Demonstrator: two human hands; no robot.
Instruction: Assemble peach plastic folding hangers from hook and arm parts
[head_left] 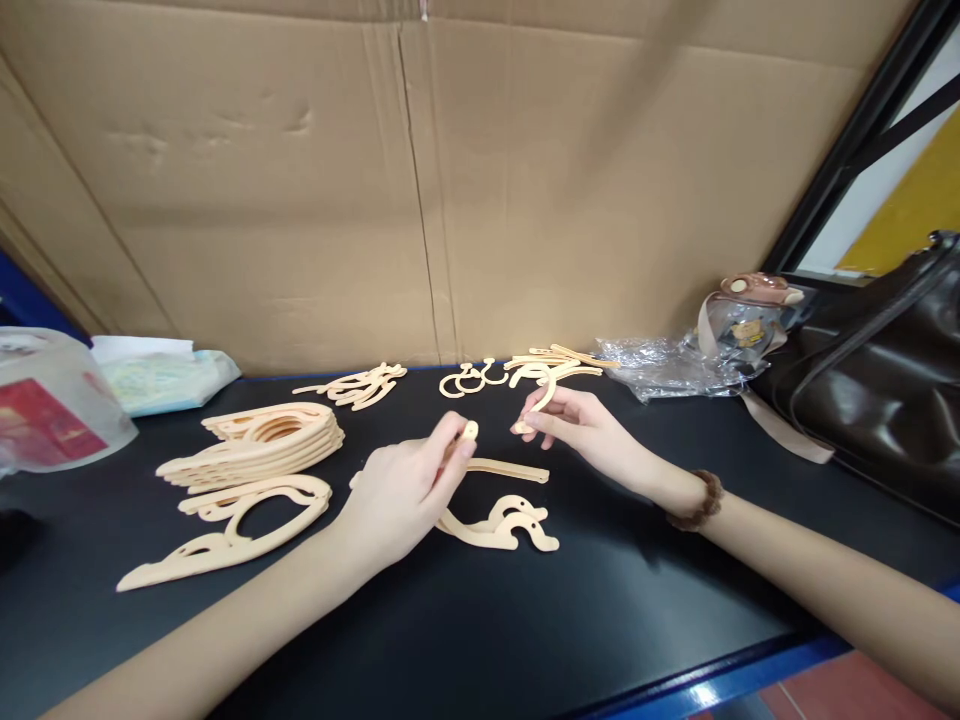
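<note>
My left hand point(409, 495) is closed in a pinch on the end of a cream plastic hanger arm point(499, 523) that lies on the black table point(525, 620); the arm's round end point(470, 431) shows between thumb and fingers. My right hand point(574, 425) pinches a curved cream hook piece point(546, 392) just above the table, a little right of the left hand. A straight cream bar point(510, 470) lies between the two hands.
A stack of hanger arms point(262, 440) and one single arm point(225, 530) lie at the left. Loose hooks point(472, 378) and small parts point(360, 385) sit by the cardboard wall point(420, 180). Crumpled plastic wrap point(660, 365), a clear bottle point(742, 320) and a dark bag point(877, 370) stand at the right.
</note>
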